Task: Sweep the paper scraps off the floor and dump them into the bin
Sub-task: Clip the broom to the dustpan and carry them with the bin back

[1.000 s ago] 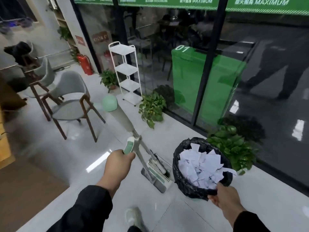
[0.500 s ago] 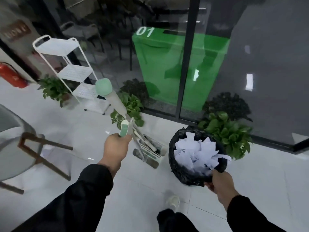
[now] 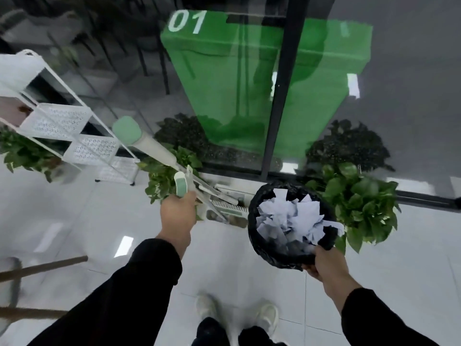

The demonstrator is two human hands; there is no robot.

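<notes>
My left hand (image 3: pixel 177 216) grips the pale green handles of a broom and dustpan set (image 3: pixel 149 148), held together; the dustpan (image 3: pixel 224 211) hangs low near the floor, just left of the bin. My right hand (image 3: pixel 326 268) holds the near rim of a round bin lined with a black bag (image 3: pixel 269 248). The bin is lifted off the floor and is full of white paper scraps (image 3: pixel 291 218). No scraps show on the white tiled floor around my feet.
A glass wall with a black frame (image 3: pixel 282 96) runs across ahead. Potted plants (image 3: pixel 361 203) stand along it, right of and behind the bin. A white wire shelf unit (image 3: pixel 62 121) stands at the left, and wooden chair legs (image 3: pixel 42 268) reach in at lower left.
I have stepped closer to the glass wall and my view has tipped down. Both hands keep their holds; the bin and the broom set came along with me.
</notes>
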